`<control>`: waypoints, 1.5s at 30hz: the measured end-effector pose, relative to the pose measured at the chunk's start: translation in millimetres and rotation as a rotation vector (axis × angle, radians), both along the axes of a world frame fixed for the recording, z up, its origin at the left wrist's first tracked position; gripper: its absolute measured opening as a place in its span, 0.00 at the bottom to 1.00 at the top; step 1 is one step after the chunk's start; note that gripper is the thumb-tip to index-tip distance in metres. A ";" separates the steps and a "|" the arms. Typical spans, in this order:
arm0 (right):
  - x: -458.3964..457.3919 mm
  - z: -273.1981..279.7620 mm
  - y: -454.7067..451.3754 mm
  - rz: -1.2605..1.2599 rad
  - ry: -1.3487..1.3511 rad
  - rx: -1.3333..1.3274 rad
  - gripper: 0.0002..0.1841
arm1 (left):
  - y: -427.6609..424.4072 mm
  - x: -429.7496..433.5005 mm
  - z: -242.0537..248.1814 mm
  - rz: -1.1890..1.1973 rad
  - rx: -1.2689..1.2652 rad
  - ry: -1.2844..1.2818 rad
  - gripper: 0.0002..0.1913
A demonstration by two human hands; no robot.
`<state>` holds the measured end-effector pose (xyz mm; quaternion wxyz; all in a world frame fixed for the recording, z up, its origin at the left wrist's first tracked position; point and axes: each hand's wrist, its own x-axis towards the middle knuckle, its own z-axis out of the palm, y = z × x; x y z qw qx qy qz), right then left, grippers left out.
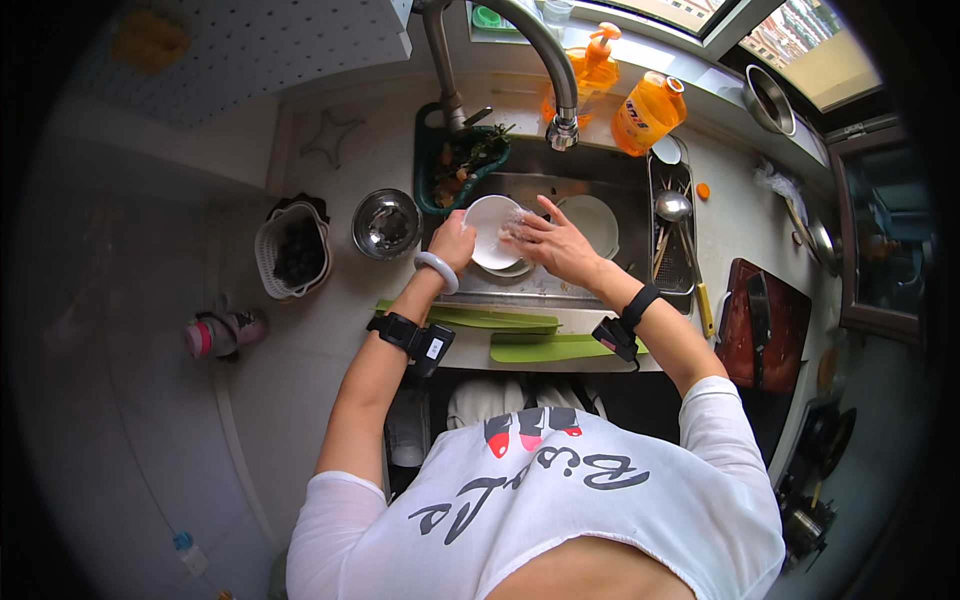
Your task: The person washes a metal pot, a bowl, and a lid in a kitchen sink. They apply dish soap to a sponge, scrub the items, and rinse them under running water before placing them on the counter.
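Observation:
A white bowl is tilted over the sink, its inside facing up. My left hand grips the bowl by its left rim. Against the bowl's inner right side, my right hand presses a soapy, whitish scrubbing pad, partly covered by the fingers. Under the bowl, the edge of another white dish shows. Farther right in the sink lies a pale plate or bowl, partly behind my right hand. The curved metal faucet hangs above the basin, and no water is seen running.
Left of the sink stand a dark green strainer with food scraps, a metal bowl and a white basket. Orange soap bottles stand behind. On the right are a utensil rack with a ladle and a cleaver on a cutting board.

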<state>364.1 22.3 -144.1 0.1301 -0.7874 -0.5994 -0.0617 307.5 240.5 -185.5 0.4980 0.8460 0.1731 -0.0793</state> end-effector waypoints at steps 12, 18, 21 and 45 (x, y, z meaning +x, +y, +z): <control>30.2 -79.4 -18.6 -0.433 0.673 -0.092 0.20 | 121.8 -50.5 33.8 0.386 0.269 -0.069 0.24; 20.9 -142.8 17.1 -0.490 0.546 -0.355 0.08 | 134.3 -72.6 20.2 0.457 0.248 -0.026 0.25; 17.2 -171.8 30.6 -0.505 0.524 -0.354 0.11 | 132.1 -72.5 18.1 0.482 0.207 -0.016 0.24; 12.0 -220.7 47.8 -0.397 0.459 -0.485 0.15 | 129.5 -37.6 21.6 0.176 0.831 -0.044 0.10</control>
